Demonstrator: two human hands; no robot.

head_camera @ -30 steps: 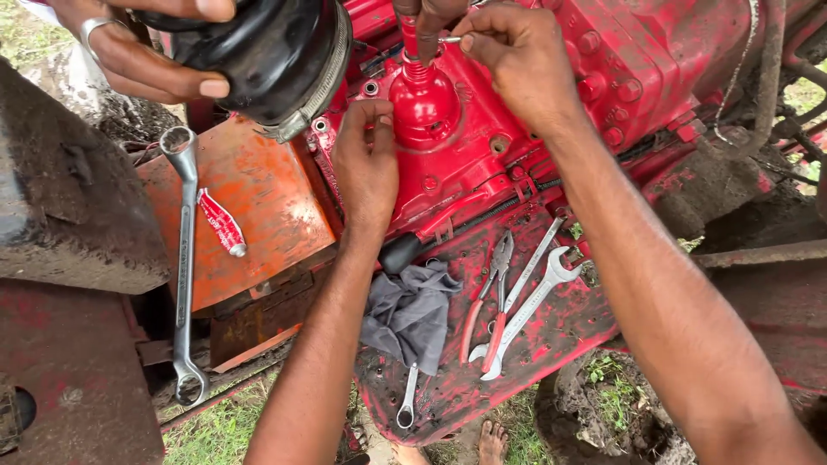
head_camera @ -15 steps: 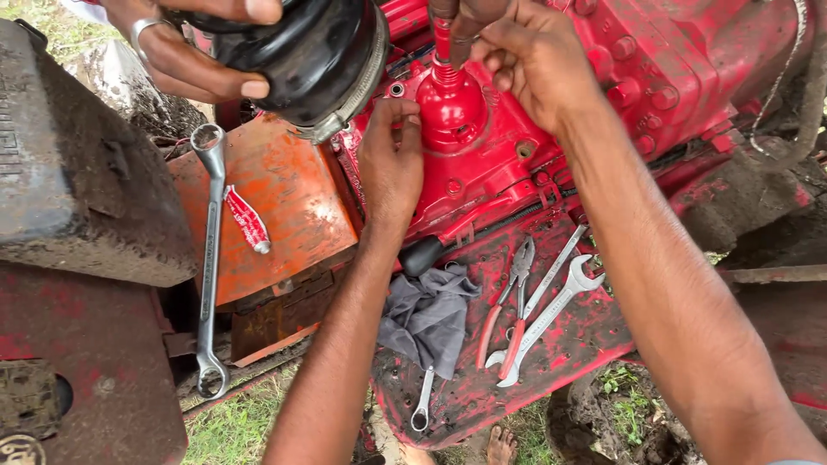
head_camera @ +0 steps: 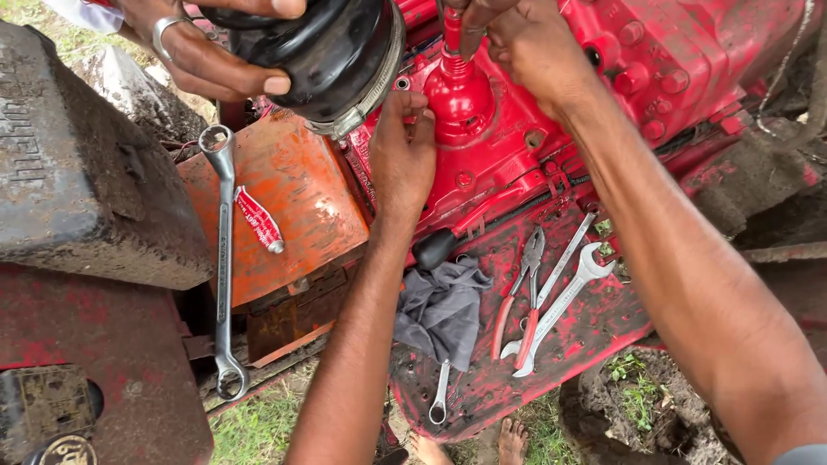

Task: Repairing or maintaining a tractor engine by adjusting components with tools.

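Observation:
My left hand (head_camera: 401, 159) lies against the red gearbox cover (head_camera: 508, 164), its fingertips touching the base of the red dome (head_camera: 459, 96). Whether it grips anything is hidden. My right hand (head_camera: 525, 43) is pinched around the thin lever stem (head_camera: 451, 33) that rises from the dome's top. Another person's ringed hand (head_camera: 202, 56) at the upper left holds a black rubber boot (head_camera: 323, 52) with a metal clamp band, just left of the dome.
A long ring spanner (head_camera: 223, 258) and a red-handled screwdriver (head_camera: 258, 220) lie on the orange plate (head_camera: 319, 198). On the red footplate (head_camera: 594, 327) lie a grey rag (head_camera: 441, 310), pliers (head_camera: 517, 293), spanners (head_camera: 560, 301) and a small spanner (head_camera: 439, 396). Bare toes (head_camera: 508, 439) show below.
The view has shifted, so everything sits further right. My right hand has closed in on the stem top. The other person's boot sits closer to the dome. My left hand has stayed put.

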